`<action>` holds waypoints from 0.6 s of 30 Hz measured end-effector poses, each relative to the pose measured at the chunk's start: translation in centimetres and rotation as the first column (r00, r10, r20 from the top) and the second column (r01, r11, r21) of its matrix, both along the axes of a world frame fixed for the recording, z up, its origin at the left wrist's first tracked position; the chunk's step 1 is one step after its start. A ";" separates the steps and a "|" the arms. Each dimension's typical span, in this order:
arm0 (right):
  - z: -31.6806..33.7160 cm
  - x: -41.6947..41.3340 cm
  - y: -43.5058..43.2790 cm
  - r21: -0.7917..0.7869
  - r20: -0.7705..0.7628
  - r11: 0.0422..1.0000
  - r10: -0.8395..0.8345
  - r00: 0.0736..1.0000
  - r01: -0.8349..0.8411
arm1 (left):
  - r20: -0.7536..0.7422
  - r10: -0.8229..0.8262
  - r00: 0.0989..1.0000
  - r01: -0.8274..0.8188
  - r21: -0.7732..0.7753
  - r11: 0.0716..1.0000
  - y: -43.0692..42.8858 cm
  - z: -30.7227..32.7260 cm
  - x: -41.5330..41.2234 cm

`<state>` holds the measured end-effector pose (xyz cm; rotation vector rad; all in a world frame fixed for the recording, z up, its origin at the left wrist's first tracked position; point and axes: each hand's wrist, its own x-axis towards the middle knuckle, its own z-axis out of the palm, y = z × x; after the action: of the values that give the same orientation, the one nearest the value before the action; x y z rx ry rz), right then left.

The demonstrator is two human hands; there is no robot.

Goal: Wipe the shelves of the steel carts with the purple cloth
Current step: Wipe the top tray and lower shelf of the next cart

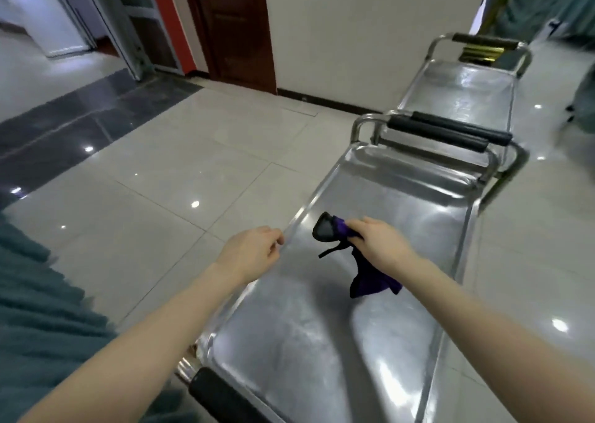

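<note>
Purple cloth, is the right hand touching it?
Touching. The head view shows the right hand with its fingers curled round the bunched purple cloth; the loose end hangs below the hand.

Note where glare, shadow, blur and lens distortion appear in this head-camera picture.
Head view: lamp glare dots the glossy floor and streaks the near cart's shelf; the right hand and purple cloth throw a soft shadow on it; blur smears the top right corner and the near handle; the wide lens tilts the door.
</note>
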<state>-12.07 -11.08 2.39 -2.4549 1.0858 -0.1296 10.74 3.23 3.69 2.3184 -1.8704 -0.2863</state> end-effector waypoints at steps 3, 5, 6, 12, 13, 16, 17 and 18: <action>-0.7 -0.5 -0.2 0.036 0.016 0.997 -0.067 0.998 0.066 | 0.015 -0.066 0.998 0.065 0.030 0.997 -2.3 -0.1 0.6; -0.9 -1.0 0.0 0.059 0.039 0.992 -0.111 0.993 0.109 | 0.013 -0.114 0.993 0.113 0.035 0.993 -3.9 -0.2 0.7; -1.0 -1.4 0.1 0.065 0.047 0.988 -0.140 0.989 0.137 | 0.008 -0.143 0.990 0.143 0.033 0.989 -4.8 -0.4 0.6; -1.0 -2.2 0.5 0.088 0.011 0.941 -0.330 0.944 0.328 | -0.017 -0.323 0.946 0.323 0.073 0.944 -10.6 -2.1 0.6; -1.0 -1.9 0.6 0.086 0.001 0.930 -0.358 0.934 0.356 | -0.015 -0.352 0.936 0.352 0.072 0.933 -11.4 -2.5 0.9; -1.4 -0.7 1.2 0.061 -0.021 0.900 -0.432 0.902 0.432 | -0.029 -0.446 0.895 0.447 0.059 0.893 -13.5 -3.8 2.2; -1.4 0.0 1.4 0.046 -0.035 0.887 -0.458 0.888 0.459 | -0.034 -0.484 0.874 0.485 0.048 0.873 -14.2 -4.3 2.9; -1.4 0.9 1.8 0.033 -0.050 0.870 -0.490 0.871 0.491 | -0.039 -0.523 0.852 0.524 0.031 0.851 -14.6 -4.6 3.6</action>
<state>-11.22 -9.28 0.99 -2.0951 1.6942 -0.2108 14.37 -11.34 -0.96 1.7586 -2.4729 -0.4169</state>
